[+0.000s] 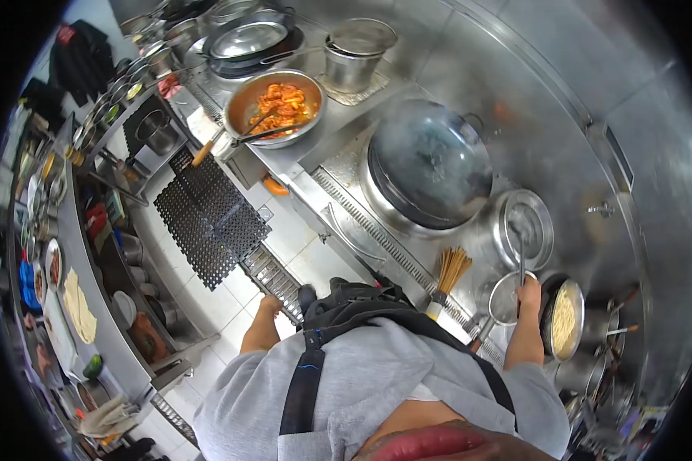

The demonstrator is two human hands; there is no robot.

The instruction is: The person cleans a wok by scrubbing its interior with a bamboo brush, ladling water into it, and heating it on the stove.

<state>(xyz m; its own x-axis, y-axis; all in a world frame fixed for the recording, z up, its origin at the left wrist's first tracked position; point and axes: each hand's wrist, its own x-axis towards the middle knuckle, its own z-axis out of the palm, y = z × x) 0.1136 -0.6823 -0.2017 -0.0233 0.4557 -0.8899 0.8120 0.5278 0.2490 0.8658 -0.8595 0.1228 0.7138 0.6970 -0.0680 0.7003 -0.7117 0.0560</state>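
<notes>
My right hand [529, 295] is closed around the upright metal handle of a ladle [522, 265]. The ladle's lower end reaches into a round steel pot [544, 230] of water. Beside this hand lie a round strainer [504, 298] and a dark pan of pale noodles [565, 321]. My left hand [270, 305] hangs at my side above the floor, its fingers curled, with nothing visible in it. Ahead, a large dark wok [430, 165] sits tilted on the burner, with haze over it.
A steel bowl [238, 107] of orange-red food with utensils stands on the far counter. Beyond it are a lidded pot [354, 65] and a covered wok [246, 42]. A bamboo brush [452, 269] stands near the counter edge. Black mats [207, 219] cover the floor; a work counter [104, 307] runs left.
</notes>
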